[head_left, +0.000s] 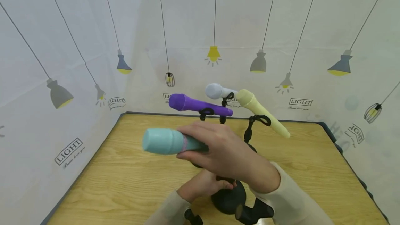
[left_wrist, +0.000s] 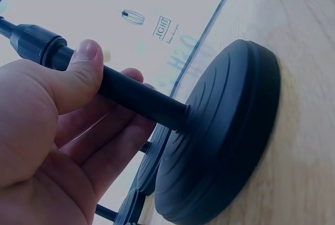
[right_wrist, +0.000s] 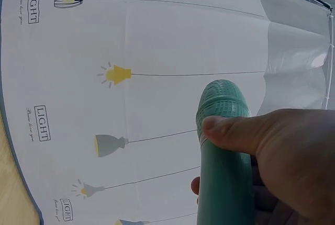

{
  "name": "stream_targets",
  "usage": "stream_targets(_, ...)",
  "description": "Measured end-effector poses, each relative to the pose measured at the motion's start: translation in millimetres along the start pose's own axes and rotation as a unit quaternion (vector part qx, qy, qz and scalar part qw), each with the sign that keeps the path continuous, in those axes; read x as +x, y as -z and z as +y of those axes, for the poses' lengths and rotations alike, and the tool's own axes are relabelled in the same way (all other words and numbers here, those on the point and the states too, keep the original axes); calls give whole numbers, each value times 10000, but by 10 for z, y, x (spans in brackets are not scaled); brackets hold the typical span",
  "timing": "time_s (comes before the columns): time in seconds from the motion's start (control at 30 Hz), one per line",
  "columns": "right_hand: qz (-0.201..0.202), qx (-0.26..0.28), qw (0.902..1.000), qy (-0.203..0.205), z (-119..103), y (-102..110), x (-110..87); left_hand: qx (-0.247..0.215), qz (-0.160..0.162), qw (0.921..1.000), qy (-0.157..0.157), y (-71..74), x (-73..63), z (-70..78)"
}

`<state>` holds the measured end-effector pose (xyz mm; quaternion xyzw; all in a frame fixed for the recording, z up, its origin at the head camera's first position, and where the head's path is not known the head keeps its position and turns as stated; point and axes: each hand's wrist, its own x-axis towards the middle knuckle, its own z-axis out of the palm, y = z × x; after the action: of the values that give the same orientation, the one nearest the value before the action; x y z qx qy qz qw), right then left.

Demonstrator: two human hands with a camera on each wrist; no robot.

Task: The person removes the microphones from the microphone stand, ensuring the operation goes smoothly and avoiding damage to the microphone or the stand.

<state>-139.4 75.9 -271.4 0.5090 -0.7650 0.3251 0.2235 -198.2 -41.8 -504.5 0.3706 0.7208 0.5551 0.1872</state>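
Observation:
A teal toy microphone [head_left: 162, 141] is gripped by my right hand [head_left: 218, 145], its head pointing left in the head view. In the right wrist view, the thumb lies along the teal microphone [right_wrist: 225, 172] just below its textured head. My left hand [head_left: 207, 183] holds the pole of a black microphone stand [left_wrist: 141, 97], thumb on one side and fingers on the other. The stand's round base [head_left: 228, 199] rests on the table. The right hand and forearm hide the stand's upper part in the head view, so I cannot tell whether the microphone touches its holder.
Behind my hands, a purple microphone [head_left: 200, 106], a white microphone [head_left: 215, 91] and a yellow microphone [head_left: 265, 114] rest tilted in black stands. The wooden table [head_left: 125, 169] ends at a wall sheet [head_left: 187, 20] printed with lamps.

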Motion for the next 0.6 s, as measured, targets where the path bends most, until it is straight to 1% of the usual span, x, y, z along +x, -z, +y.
stream_targets(0.13, 67, 44, 9999, 63, -16, 13, 2, -25, -15, 10000, -32, -1, -1, -15)
stream_targets(0.3, 165, 1, 9996, 208, -46, 37, 15, -22, -32, 9999, 99, -5, 6, -3)
stream_targets(0.37, 188, -47, 9995, 257, -57, 53, 17, 2, -42, 10000, 90, -3, 4, 10)
stream_targets(0.53, 213, -130, 9995, 215, -70, 102, -11, 50, -28, 10000, -19, -1, 1, 23)
stream_targets(0.6, 234, -174, 9995, 146, -70, 128, -30, 17, -22, 10000, 23, 1, 2, 31)
